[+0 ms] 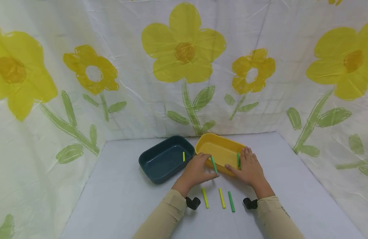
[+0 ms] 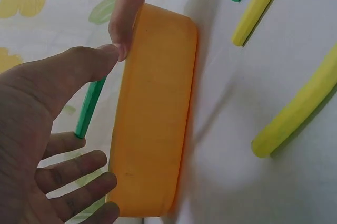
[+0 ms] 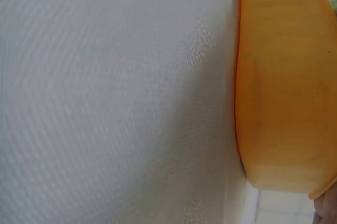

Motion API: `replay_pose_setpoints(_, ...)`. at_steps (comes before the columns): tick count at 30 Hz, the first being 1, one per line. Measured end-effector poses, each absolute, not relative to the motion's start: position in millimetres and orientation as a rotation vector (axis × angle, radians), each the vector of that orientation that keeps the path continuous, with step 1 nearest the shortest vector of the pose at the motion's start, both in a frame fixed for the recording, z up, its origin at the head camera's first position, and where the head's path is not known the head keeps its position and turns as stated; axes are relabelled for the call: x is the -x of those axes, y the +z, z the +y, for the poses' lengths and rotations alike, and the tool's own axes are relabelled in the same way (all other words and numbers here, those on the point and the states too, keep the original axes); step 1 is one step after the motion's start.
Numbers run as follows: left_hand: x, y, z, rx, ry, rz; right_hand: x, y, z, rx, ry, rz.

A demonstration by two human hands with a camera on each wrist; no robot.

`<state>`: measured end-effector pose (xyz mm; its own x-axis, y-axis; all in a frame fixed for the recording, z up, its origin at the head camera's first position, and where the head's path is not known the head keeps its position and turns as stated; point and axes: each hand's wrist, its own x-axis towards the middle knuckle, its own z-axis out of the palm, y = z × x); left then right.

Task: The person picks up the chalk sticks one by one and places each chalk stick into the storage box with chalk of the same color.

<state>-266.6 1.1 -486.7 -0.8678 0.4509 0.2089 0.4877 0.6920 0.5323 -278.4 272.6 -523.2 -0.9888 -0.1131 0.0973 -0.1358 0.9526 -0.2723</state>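
My left hand (image 1: 197, 169) pinches a slim green stick (image 1: 214, 164) between thumb and index finger, just above the front rim of a yellow tray (image 1: 217, 142). In the left wrist view the held green stick (image 2: 90, 107) looks faceted, and the other fingers are spread. My right hand (image 1: 251, 167) rests on the right end of that tray, its fingers fairly straight and its thumb at the front rim. Another green stick (image 1: 238, 160) is inside the tray beside the right hand. In the right wrist view only some fingertips (image 3: 329, 205) show at the tray's rim.
A dark blue tray (image 1: 160, 162) stands to the left with a yellow stick (image 1: 184, 156) inside. On the white table in front lie two yellow sticks (image 1: 205, 198) and a green stick (image 1: 231, 201), between my forearms. A flower-printed curtain (image 1: 136, 109) hangs behind.
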Motion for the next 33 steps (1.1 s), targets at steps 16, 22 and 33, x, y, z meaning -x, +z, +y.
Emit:
replay_pose_setpoints(16,286,-483,14,0.671,-0.767,-2.791,278,-525,272,-0.188,0.456,-3.014)
replay_pose_setpoints(22,292,-482,17,0.624,-0.809,-2.807,278,-526,272,-0.184,0.456,-3.003)
replay_pose_setpoints(33,302,-485,24,0.584,-0.775,-2.774,280,-528,272,-0.181,0.433,-2.995)
